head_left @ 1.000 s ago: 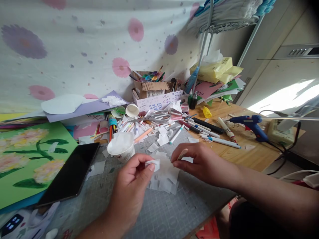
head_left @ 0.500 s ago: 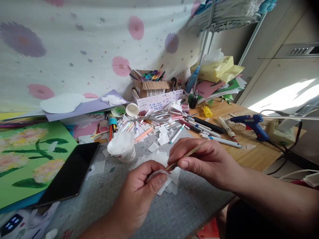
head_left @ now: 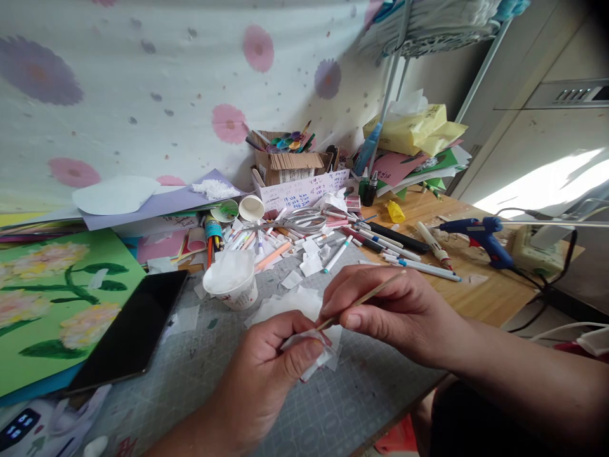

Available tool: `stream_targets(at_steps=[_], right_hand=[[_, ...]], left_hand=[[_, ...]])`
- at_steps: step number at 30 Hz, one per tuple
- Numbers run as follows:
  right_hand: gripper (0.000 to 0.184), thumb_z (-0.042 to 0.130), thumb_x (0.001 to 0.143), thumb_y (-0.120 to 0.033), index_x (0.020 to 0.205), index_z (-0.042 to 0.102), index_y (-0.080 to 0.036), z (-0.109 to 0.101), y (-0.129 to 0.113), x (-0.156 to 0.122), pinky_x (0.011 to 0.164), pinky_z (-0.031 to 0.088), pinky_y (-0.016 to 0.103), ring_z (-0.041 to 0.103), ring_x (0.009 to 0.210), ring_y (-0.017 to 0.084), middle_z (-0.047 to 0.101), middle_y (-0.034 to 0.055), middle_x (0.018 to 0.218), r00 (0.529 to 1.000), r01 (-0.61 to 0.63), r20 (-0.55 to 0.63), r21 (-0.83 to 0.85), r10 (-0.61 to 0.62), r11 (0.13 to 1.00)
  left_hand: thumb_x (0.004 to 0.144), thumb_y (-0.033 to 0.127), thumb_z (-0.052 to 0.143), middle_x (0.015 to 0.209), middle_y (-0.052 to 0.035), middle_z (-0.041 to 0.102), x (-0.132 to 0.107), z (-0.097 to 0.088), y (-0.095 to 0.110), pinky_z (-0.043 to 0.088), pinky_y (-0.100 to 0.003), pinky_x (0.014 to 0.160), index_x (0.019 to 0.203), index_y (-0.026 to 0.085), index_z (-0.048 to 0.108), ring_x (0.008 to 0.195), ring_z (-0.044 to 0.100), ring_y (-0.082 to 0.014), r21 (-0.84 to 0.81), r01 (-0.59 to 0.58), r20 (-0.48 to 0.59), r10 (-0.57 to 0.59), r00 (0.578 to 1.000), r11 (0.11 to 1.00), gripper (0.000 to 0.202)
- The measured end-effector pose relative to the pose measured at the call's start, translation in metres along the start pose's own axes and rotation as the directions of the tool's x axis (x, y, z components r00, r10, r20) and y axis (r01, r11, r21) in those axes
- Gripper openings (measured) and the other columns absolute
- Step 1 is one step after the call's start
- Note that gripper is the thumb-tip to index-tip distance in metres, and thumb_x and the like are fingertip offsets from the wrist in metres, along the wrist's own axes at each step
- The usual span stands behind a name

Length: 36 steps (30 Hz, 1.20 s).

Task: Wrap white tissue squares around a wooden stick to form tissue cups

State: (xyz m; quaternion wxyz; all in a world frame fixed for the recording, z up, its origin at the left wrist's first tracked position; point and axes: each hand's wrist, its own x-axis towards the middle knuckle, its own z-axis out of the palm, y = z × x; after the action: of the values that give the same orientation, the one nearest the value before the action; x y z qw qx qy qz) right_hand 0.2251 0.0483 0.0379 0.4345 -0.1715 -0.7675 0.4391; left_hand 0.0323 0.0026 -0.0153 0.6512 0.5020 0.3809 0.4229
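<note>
My left hand (head_left: 266,374) is closed, pinching a small white paper piece (head_left: 309,346) between thumb and fingers, low over the grey cutting mat (head_left: 295,412). My right hand (head_left: 394,311) grips a thin wooden stick (head_left: 366,298) like a pen, its tip pressed into that paper piece. Under both hands lies a little heap of white paper squares (head_left: 290,304). A white paper cup (head_left: 231,279) stuffed with white tissue stands just beyond my left hand.
A black phone (head_left: 136,330) lies left on the mat beside a green flower painting (head_left: 52,298). Pens, markers and scissors (head_left: 304,222) litter the back, with a cardboard box (head_left: 285,165). A blue glue gun (head_left: 480,235) sits at the right.
My right hand turned the stick from a loose hold into a pen grip and brought its tip to the paper. My left hand curled the paper piece and lowered slightly.
</note>
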Motion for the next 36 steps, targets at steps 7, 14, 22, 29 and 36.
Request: stream_targets(at_steps=[7, 14, 22, 29, 36], right_hand=[[0.011, 0.06, 0.088, -0.021, 0.086, 0.067, -0.012, 0.0, -0.002, 0.001, 0.071, 0.055, 0.029, 0.066, 0.079, 0.017, 0.07, 0.0093, 0.081, 0.998, 0.029, 0.062, -0.106, -0.023, 0.994], [0.006, 0.06, 0.087, -0.011, 0.085, 0.066, -0.009, 0.0, -0.005, 0.002, 0.071, 0.054, 0.028, 0.067, 0.078, 0.017, 0.071, 0.0114, 0.08, 0.991, 0.107, 0.102, -0.16, -0.091, 0.981], [0.008, 0.061, 0.086, -0.013, 0.086, 0.069, -0.012, -0.001, -0.005, 0.0, 0.071, 0.055, 0.029, 0.066, 0.078, 0.017, 0.071, 0.0092, 0.081, 0.999, 0.051, 0.022, -0.207, -0.048, 0.977], [0.009, 0.062, 0.086, -0.015, 0.083, 0.07, -0.013, 0.004, -0.003, -0.002, 0.07, 0.055, 0.029, 0.066, 0.077, 0.016, 0.071, 0.0082, 0.081, 0.999, 0.006, -0.03, -0.12, -0.009, 0.993], [0.014, 0.06, 0.089, -0.023, 0.083, 0.068, -0.013, 0.01, 0.001, -0.001, 0.071, 0.054, 0.028, 0.066, 0.077, 0.016, 0.07, 0.0089, 0.081, 1.0, -0.004, 0.001, -0.124, 0.004, 0.992]], left_hand=[[0.082, 0.035, 0.066, 0.067, 0.0019, 0.057, 0.0, 0.0, 0.0, 0.036, -0.025, 0.059, 0.084, 0.021, 0.069, 0.063, 0.046, -0.0131, -0.002, 0.031, -0.02, -0.031, 0.999, 1.0, 0.015], [0.076, 0.035, 0.072, 0.061, 0.0047, 0.053, 0.001, 0.002, 0.002, 0.036, -0.021, 0.052, 0.078, 0.021, 0.064, 0.057, 0.045, -0.0106, 0.02, 0.043, -0.091, -0.041, 0.995, 0.999, 0.016], [0.071, 0.028, 0.074, 0.074, 0.0029, 0.053, -0.001, 0.002, 0.012, 0.041, -0.024, 0.063, 0.082, 0.025, 0.057, 0.071, 0.05, -0.0157, 0.348, -0.21, -0.286, 0.317, 0.904, 0.914, 0.02], [0.082, 0.039, 0.06, 0.063, 0.0006, 0.052, -0.009, 0.0, 0.01, 0.039, -0.026, 0.055, 0.073, 0.022, 0.06, 0.06, 0.049, -0.0161, 0.375, -0.183, -0.058, 0.22, 0.974, 0.909, 0.019], [0.081, 0.034, 0.064, 0.072, -0.001, 0.062, -0.002, 0.003, 0.004, 0.046, -0.026, 0.064, 0.081, 0.021, 0.065, 0.068, 0.056, -0.0166, 0.176, -0.077, -0.116, 0.098, 0.988, 0.981, 0.013]])
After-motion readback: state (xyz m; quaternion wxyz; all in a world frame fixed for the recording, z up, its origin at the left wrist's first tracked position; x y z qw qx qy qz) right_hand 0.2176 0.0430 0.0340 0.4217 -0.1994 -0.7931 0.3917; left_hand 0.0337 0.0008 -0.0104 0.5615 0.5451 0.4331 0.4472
